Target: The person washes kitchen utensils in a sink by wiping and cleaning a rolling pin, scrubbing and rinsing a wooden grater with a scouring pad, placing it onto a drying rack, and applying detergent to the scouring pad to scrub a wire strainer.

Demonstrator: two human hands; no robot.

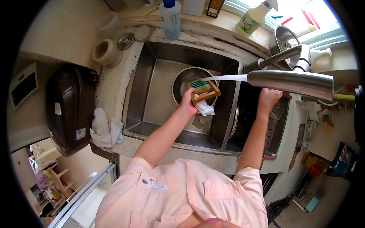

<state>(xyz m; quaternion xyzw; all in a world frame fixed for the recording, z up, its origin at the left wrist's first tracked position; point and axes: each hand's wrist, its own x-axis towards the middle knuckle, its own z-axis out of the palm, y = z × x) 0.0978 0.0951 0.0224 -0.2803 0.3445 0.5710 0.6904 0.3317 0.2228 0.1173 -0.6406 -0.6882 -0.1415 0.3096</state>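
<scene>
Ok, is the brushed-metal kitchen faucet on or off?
On: a white stream of water runs from the spout toward the brown slatted wooden holder in the left hand.

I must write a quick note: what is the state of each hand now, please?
Left hand: closed, holding the wooden frame.
Right hand: near the faucet; whether its grip is closed or holds something cannot be told.

Filling the six o'clock side is a pale pink, short-sleeved cloth shirt (176, 201) with a vertical placket (191, 178), a pink cloth chest pocket (224, 190) towards three o'clock, and a small white rectangular label (157, 186) towards ten.
</scene>
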